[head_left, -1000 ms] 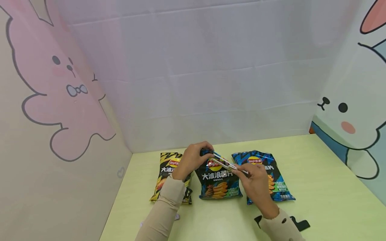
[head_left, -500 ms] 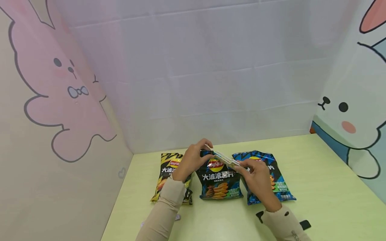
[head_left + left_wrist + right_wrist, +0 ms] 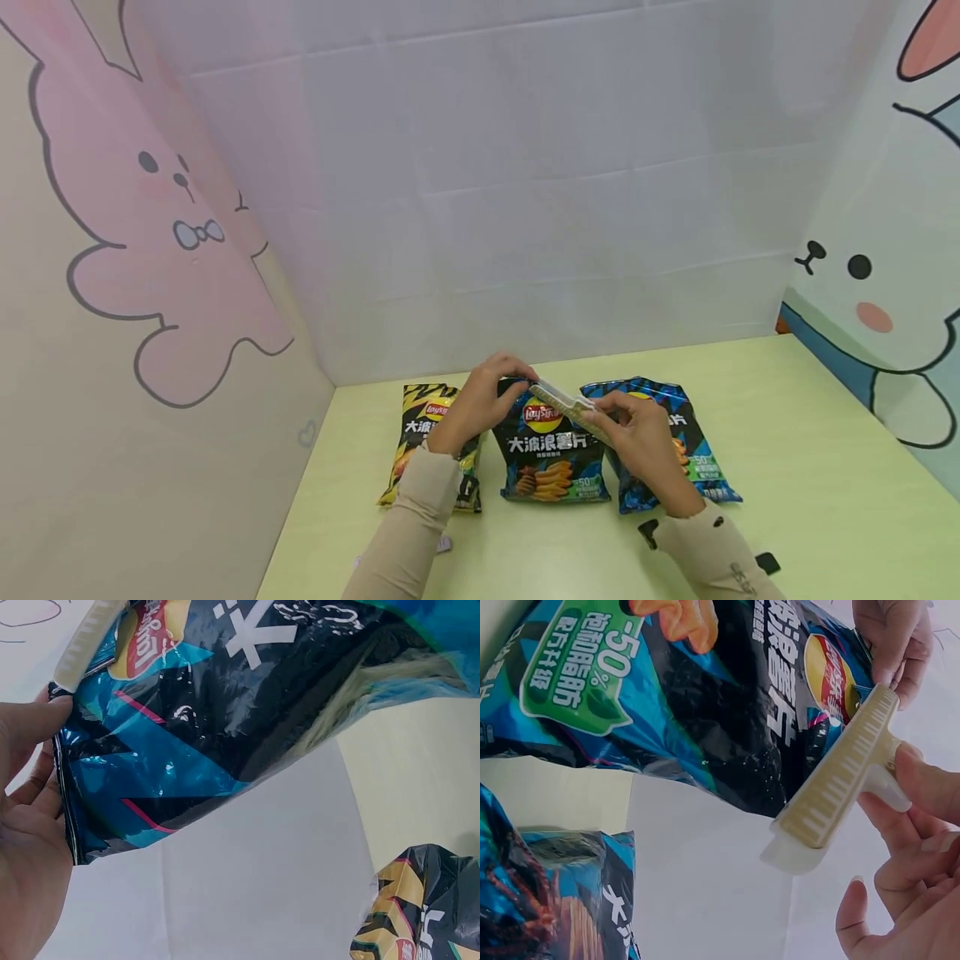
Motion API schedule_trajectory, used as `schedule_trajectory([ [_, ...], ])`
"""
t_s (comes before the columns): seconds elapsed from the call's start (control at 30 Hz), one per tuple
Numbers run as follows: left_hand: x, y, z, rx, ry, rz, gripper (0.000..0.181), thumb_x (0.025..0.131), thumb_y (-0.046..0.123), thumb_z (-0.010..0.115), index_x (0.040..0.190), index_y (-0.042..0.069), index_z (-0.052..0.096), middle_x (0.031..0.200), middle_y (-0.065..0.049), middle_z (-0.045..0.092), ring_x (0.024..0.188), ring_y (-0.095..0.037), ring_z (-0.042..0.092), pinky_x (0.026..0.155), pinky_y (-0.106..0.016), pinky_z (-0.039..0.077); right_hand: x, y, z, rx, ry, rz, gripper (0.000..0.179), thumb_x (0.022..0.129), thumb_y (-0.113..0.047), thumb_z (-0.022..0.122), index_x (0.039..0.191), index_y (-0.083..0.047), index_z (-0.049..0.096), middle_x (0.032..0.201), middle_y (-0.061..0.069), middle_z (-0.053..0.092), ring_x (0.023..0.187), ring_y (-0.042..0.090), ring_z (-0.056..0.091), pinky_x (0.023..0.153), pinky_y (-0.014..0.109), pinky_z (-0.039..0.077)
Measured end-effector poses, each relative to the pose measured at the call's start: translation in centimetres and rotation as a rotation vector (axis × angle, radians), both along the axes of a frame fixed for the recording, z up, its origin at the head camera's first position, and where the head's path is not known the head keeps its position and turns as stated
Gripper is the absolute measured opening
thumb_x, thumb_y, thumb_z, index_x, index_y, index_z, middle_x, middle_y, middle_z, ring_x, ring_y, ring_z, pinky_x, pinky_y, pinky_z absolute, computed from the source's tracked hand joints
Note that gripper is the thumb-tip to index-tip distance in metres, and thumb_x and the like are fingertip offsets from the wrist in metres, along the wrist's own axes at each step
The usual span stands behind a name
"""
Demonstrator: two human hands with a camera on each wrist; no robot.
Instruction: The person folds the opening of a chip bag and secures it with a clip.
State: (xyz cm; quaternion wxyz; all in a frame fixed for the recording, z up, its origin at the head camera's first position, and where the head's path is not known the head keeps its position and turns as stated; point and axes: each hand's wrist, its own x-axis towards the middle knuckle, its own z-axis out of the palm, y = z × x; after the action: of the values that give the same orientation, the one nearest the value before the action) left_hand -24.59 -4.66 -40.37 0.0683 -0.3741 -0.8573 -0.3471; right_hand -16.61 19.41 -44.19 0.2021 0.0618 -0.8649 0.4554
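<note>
A blue and black chip bag [image 3: 551, 477] stands in the middle in the head view. My left hand [image 3: 480, 406] pinches its top edge at the left corner, fingers behind and thumb in front, as the left wrist view shows. Thumb and fingers of my right hand [image 3: 642, 435] pinch the handle of a whitish ribbed bag clip [image 3: 564, 406]. In the right wrist view the clip [image 3: 841, 774] slants along the bag's upper end, its far tip beside the left thumb. Whether its jaws grip the bag all along cannot be told.
To the left a yellow and black chip bag [image 3: 416, 433] lies partly behind the left arm. Another blue chip bag [image 3: 701, 458] lies to the right, partly behind the right hand. A small purplish item [image 3: 444, 544] and a black piece [image 3: 768, 563] lie near the front.
A second ago the clip's two bars showed a gap between them; now they look together, with the ribbed face showing. The right hand has turned slightly; the left keeps its hold on the bag.
</note>
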Motion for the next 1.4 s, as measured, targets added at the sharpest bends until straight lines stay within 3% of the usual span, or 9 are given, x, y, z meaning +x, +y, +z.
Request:
schedule_trajectory([
  [0.2, 0.01, -0.03, -0.03, 0.05, 0.01, 0.019, 0.018, 0.101, 0.014, 0.061, 0.117, 0.012, 0.067, 0.111, -0.003, 0.068, 0.1, -0.015, 0.065, 0.091, -0.034, 0.056, -0.17, -0.23, 0.16, -0.016, -0.045, 0.03, 0.009, 0.089, -0.021, 0.077, 0.092, -0.012, 0.078, 0.058, 0.001, 0.056, 0.048, 0.008, 0.028, 0.049, 0.025, 0.025],
  [0.47, 0.32, 0.02, 0.33, 0.096, 0.014, 0.079, 0.013, 0.099, 0.016, 0.064, 0.109, 0.014, 0.07, 0.108, -0.002, 0.072, 0.099, -0.015, 0.068, 0.09, -0.038, 0.058, -0.43, -0.41, 0.35, -0.012, -0.063, 0.019, 0.011, 0.087, -0.018, 0.079, 0.095, -0.011, 0.078, 0.054, -0.002, 0.038, 0.05, 0.008, 0.026, 0.051, 0.023, 0.023],
  [0.63, 0.17, -0.02, 0.22, 0.138, 0.009, 0.072, 0.012, 0.098, 0.015, 0.065, 0.109, 0.013, 0.068, 0.103, -0.003, 0.072, 0.095, -0.016, 0.069, 0.09, -0.042, 0.058, -0.5, -0.46, 0.53, -0.004, -0.064, 0.02, 0.014, 0.087, -0.019, 0.079, 0.097, -0.011, 0.078, 0.054, -0.003, 0.036, 0.049, 0.008, 0.028, 0.051, 0.024, 0.025],
  [0.97, -0.07, -0.2, -0.12, 0.128, 0.027, 0.076, 0.017, 0.1, 0.017, 0.062, 0.116, 0.014, 0.065, 0.103, -0.002, 0.071, 0.097, -0.015, 0.068, 0.092, -0.035, 0.057, -0.65, -0.66, 0.58, -0.013, -0.084, 0.022, 0.017, 0.087, -0.022, 0.079, 0.1, -0.011, 0.078, 0.053, -0.002, 0.037, 0.046, 0.009, 0.029, 0.046, 0.023, 0.024],
  [1.4, -0.2, -0.32, -0.39, 0.14, 0.076, 0.063, 0.011, 0.099, 0.013, 0.063, 0.108, 0.014, 0.068, 0.107, -0.003, 0.071, 0.098, -0.016, 0.069, 0.09, -0.036, 0.058, -0.8, -0.81, 0.54, 0.012, -0.098, 0.023, 0.025, 0.088, -0.024, 0.078, 0.107, -0.008, 0.076, 0.055, -0.003, 0.034, 0.047, 0.009, 0.029, 0.047, 0.023, 0.024],
])
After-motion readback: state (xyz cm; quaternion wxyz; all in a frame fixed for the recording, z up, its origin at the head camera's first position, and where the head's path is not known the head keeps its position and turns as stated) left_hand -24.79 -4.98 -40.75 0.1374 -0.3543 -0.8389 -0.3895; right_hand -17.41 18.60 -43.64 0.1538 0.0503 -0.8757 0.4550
